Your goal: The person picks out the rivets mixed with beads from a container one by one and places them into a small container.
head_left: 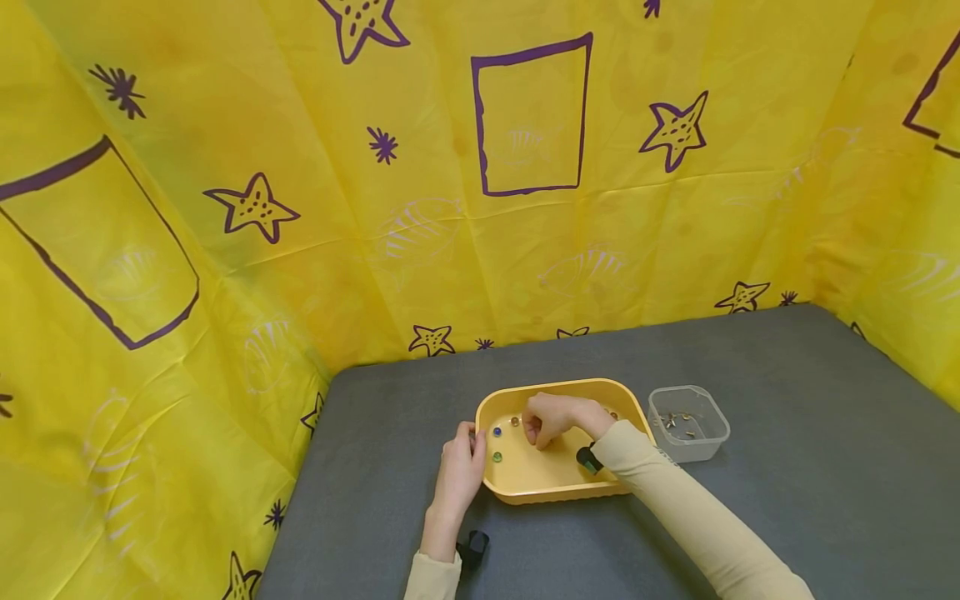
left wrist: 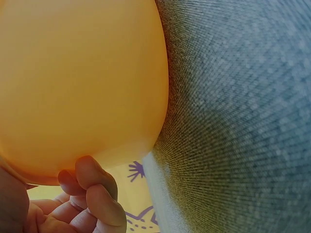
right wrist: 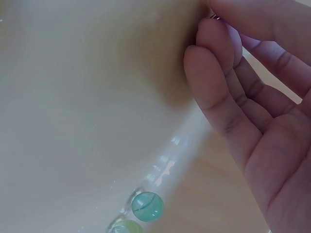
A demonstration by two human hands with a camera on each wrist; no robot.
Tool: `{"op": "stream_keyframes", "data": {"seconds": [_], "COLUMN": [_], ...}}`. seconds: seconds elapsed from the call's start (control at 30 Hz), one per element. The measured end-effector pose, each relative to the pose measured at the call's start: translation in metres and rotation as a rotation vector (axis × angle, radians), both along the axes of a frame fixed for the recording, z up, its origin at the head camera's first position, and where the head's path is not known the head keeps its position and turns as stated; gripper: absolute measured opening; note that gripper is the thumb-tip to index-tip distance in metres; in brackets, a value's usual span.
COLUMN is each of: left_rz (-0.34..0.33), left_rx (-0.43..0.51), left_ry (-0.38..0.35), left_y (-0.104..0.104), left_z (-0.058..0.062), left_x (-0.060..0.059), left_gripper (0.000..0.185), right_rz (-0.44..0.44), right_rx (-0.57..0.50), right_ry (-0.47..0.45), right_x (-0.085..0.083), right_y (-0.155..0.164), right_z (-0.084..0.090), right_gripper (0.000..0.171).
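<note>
**Both hands at the yellow tray**

The left hand (head_left: 459, 473) rests against the left wall of the yellow tray (head_left: 525, 487) on the grey bench (head_left: 787, 467), fingers curled round its rim, clamped on it. The right hand (head_left: 551, 418) reaches into the tray, its fingertips (right wrist: 214, 43) pinched together on something small; what it is cannot be told. A blue marble (head_left: 497, 432) and a green marble (head_left: 497, 457) lie inside near the left wall. A clear plastic container (head_left: 688, 423) with small metal pieces stands just beside the tray's right side.
</note>
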State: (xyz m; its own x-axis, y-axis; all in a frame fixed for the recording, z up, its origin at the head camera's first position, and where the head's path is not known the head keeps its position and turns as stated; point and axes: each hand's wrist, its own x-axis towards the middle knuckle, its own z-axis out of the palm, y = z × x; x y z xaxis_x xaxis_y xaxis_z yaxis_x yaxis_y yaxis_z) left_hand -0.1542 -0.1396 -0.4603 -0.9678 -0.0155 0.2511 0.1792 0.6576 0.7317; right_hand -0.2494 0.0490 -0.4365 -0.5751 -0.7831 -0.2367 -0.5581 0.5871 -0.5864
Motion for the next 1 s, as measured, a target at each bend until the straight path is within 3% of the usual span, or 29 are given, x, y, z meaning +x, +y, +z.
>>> {"op": "stream_keyframes", "data": {"seconds": [0.7, 1.0], "left_rz": [-0.003, -0.008], "left_rx": [-0.008, -0.012], "left_ry": [0.024, 0.035], "left_y": [-0.001, -0.001], "left_z": [0.000, 0.000], "left_x": [0.001, 0.001], "left_gripper": [0.017, 0.016], "right_rz": [0.038, 0.010], "right_rx": [-0.051, -0.044], "right_ry": [0.034, 0.032], "right_x": [-0.001, -0.002], "right_y": [0.010, 0.018], "right_z": [0.008, 0.014], "right_gripper": [0.012, 0.012]}}
